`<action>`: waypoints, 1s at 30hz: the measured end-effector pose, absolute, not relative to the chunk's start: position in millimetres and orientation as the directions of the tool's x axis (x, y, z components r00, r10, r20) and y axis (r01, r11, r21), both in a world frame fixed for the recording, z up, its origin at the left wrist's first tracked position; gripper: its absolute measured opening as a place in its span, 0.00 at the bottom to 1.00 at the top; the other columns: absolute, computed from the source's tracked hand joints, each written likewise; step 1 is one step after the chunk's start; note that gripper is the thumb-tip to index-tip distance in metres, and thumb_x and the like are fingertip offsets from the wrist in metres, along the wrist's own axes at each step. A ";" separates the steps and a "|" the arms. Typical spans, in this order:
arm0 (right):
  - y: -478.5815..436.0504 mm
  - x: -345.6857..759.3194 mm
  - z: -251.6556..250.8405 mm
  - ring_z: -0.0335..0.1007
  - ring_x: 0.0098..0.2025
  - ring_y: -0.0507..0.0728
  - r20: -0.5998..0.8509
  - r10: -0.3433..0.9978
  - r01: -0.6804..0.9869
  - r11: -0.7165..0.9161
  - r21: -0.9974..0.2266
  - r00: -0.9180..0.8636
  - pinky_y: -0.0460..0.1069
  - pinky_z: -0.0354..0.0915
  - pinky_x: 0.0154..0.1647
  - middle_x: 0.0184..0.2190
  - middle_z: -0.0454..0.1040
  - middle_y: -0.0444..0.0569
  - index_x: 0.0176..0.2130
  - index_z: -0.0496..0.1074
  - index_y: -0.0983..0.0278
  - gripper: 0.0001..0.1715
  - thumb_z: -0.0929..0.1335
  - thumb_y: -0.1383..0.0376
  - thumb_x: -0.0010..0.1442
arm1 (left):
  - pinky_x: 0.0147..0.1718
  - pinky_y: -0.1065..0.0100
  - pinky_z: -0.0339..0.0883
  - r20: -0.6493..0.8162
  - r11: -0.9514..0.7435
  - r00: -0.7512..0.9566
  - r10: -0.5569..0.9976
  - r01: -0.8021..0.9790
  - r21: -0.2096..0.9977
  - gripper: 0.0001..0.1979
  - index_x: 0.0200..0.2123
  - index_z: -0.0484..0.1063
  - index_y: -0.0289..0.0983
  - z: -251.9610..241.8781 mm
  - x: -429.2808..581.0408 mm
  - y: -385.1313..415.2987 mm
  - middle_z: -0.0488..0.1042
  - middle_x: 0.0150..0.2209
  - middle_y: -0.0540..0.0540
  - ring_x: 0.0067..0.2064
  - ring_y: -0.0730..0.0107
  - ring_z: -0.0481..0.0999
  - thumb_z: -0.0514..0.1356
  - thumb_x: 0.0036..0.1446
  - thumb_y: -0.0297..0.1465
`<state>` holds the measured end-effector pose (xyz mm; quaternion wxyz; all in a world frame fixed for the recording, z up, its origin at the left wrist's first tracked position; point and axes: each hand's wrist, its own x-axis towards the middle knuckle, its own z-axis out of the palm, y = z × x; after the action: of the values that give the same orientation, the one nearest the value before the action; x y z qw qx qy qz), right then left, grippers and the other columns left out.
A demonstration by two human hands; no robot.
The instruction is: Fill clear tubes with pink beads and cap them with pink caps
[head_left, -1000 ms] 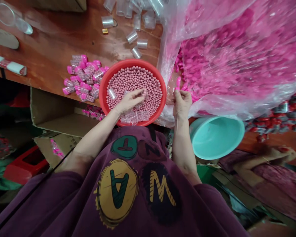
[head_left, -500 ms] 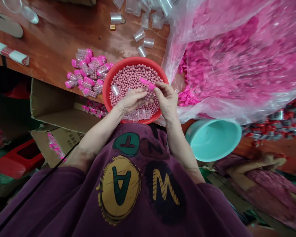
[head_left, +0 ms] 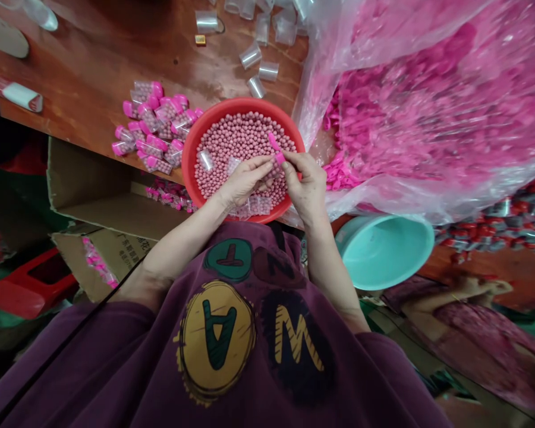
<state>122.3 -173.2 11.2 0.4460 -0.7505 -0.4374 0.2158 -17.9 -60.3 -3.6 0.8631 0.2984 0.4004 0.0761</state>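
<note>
Both hands meet over a red bowl full of small pink beads. My right hand pinches bright pink caps between thumb and fingers. My left hand is curled closed around a small clear tube, mostly hidden by the fingers, touching the caps. A clear tube lies on the beads, and several filled tubes lie at the bowl's near rim.
A pile of capped pink tubes lies left of the bowl on the wooden table. Empty clear tubes are scattered behind. A large plastic bag of pink caps fills the right. A teal basin and cardboard boxes sit below.
My right hand left the bag's opening with pink caps and moved left over the bowl to meet my left hand, which stayed above the beads.
</note>
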 end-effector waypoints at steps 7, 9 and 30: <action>-181.8 126.5 7.5 0.84 0.53 0.64 0.092 0.895 0.591 -0.207 -0.780 0.435 0.65 0.82 0.59 0.50 0.87 0.53 0.59 0.85 0.54 0.23 0.64 0.52 0.82 | 0.41 0.75 0.77 -0.623 0.746 0.675 0.394 0.162 0.646 0.11 0.53 0.85 0.39 -3.3 -19.5 -59.7 0.85 0.43 0.47 0.42 0.75 0.84 0.70 0.73 0.38; -183.7 125.2 5.2 0.83 0.54 0.65 0.104 0.903 0.627 -0.203 -0.752 0.417 0.66 0.82 0.60 0.51 0.87 0.54 0.59 0.85 0.55 0.23 0.64 0.53 0.82 | 0.36 0.75 0.74 -0.594 0.697 0.694 0.407 0.185 0.693 0.11 0.51 0.85 0.39 -3.1 -20.3 -58.7 0.83 0.39 0.48 0.38 0.76 0.81 0.70 0.73 0.39; -149.8 132.0 -4.0 0.84 0.56 0.61 -0.203 0.840 0.003 -0.237 -0.972 0.502 0.63 0.81 0.66 0.50 0.87 0.49 0.57 0.82 0.54 0.37 0.67 0.30 0.73 | 0.24 0.74 0.61 -0.648 0.749 0.716 0.260 0.274 0.604 0.07 0.39 0.83 0.35 16.1 -26.6 -43.9 0.79 0.30 0.49 0.26 0.79 0.71 0.72 0.68 0.33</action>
<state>132.0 -149.8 -4.0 0.5347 -0.6821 -0.3092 0.3915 -26.6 -43.9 16.1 0.8556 0.3545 0.3770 -0.0041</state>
